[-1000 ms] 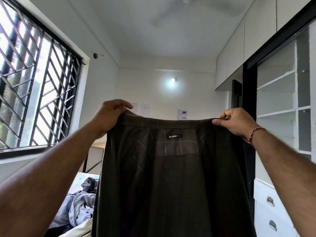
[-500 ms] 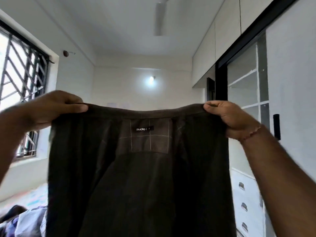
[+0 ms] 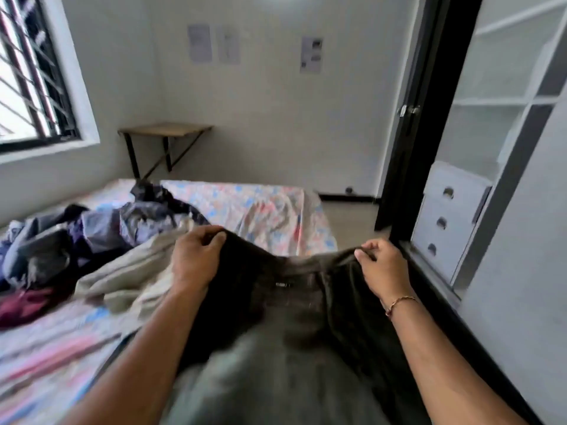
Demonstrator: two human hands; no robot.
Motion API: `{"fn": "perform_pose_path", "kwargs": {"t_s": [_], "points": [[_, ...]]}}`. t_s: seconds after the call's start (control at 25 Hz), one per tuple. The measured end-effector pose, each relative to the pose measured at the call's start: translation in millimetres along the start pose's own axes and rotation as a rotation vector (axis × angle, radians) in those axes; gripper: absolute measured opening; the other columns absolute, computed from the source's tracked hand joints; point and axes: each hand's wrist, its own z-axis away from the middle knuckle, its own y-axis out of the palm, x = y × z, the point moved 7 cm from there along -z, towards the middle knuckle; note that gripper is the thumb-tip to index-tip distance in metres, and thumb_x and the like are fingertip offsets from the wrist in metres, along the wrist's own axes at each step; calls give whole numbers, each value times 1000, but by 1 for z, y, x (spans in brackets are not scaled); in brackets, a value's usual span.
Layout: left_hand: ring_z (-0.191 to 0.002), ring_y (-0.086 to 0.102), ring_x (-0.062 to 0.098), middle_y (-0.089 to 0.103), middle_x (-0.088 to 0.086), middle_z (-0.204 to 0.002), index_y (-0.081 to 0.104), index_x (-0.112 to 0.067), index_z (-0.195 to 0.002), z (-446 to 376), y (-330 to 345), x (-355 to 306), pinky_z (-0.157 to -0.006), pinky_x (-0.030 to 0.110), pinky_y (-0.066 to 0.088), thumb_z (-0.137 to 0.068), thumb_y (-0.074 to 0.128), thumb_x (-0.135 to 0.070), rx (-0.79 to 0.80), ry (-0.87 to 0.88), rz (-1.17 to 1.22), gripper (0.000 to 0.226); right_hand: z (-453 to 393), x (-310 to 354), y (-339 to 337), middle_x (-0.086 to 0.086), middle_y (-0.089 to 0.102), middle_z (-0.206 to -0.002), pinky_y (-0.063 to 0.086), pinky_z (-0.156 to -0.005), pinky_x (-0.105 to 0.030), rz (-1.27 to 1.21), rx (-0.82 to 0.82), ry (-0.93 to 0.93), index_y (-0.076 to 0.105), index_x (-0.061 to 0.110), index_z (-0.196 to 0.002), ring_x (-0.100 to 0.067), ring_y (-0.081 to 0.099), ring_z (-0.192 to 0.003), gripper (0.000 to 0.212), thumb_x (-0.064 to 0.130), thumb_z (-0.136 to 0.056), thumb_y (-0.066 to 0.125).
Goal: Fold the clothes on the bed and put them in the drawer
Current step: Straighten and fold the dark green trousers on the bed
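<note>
Both hands, left (image 3: 196, 259) and right (image 3: 383, 268), reach forward, fingers pinched.

Daylit via window (image 3: 27, 72) — motion blur, edges warped.

Two bare forearms fill the near part of the view, no sleeves on either, uncovered all the way from the bottom edge out to the wrists. The left hand (image 3: 196, 259) wears nothing: no ring, no watch, no band. On the right hand (image 3: 385, 268) the fingers are bare too, but a thin bracelet (image 3: 400, 303) circles its wrist, a slim cord with a reddish tone and small golden beads or links strung along it; the detail is too blurred to tell which. Short, trimmed fingernails show on both hands.
</note>
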Motion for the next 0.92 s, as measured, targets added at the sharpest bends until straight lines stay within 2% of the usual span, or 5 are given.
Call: {"fn": "perform_pose_path", "kwargs": {"t_s": [0.16,0.28,0.52,0.76,0.92], "points": [[-73,65,17,73,4,-75,72,-8,-89,140,30,121,-65,23,51,-89,80,-7,-105,-383,280,8,101,-74,52,2,74,-85,46,-76,-26,19,-46,-31,73,23,-76,-3,61,-79,16,15,-79,87],[-81,67,18,75,5,-82,74,-9,-99,196,58,167,-75,28,52,-90,78,-4,-1,-718,392,11,150,-120,78,6,69,-81,46,-76,-17,23,16,83,75,26,-75,-13,63,-83,18,13,-80,87],[-89,73,9,78,-7,-91,75,-28,-99,190,50,106,-87,29,56,-97,70,-9,94,-349,236,20,205,-100,101,-6,70,-75,61,-62,-23,-996,99,794,65,8,-93,-19,72,-74,7,2,-96,65],[-95,74,19,80,6,-95,82,-12,-97,249,84,79,-96,39,57,-103,63,-16,252,-628,623,20,234,-85,111,-10,74,-84,62,-70,-25,-1109,130,719,69,4,-93,-20,74,-80,8,-2,-89,66],[-80,72,11,78,-1,-84,81,-18,-95,249,84,83,-82,33,60,-93,78,-10,308,-388,359,9,236,-91,115,-16,77,-94,62,-77,-28,-1039,128,621,73,4,-96,-27,75,-89,18,8,-79,73]]}}
